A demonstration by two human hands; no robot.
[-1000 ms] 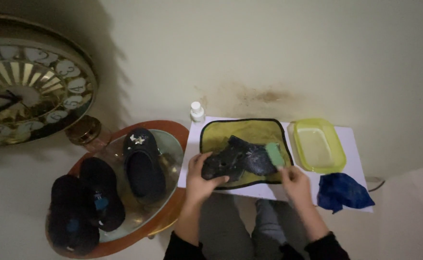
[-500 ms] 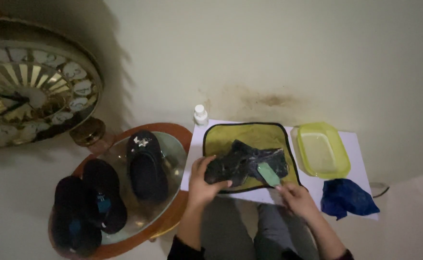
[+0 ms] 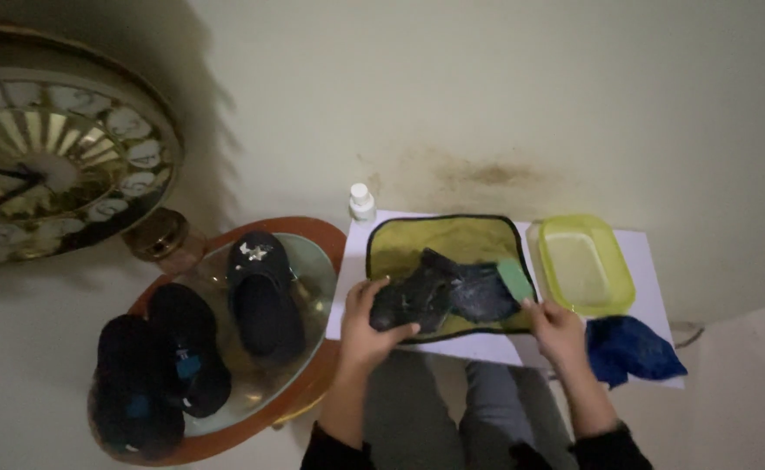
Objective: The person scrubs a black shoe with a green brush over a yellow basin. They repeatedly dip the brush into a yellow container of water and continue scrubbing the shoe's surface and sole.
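A dark sandal [image 3: 439, 292] lies on a yellow cloth with black edging [image 3: 452, 239], spread over a white sheet [image 3: 652, 261]. My left hand [image 3: 369, 326] grips the sandal at its near left end. My right hand [image 3: 556, 331] holds a small green sponge [image 3: 514, 278] against the sandal's right end. The sandal's surface looks wet or soapy.
A yellow-green plastic tub [image 3: 584, 265] stands right of the cloth, a blue rag [image 3: 630, 348] in front of it. A small white bottle [image 3: 361, 202] stands by the wall. A round glass-topped table [image 3: 317, 270] at left carries three dark shoes [image 3: 260, 292]. A large clock [image 3: 52, 170] leans against the wall.
The view has drifted slightly. My right hand has moved the green sponge along the right end of the sandal. My left hand keeps its grip.
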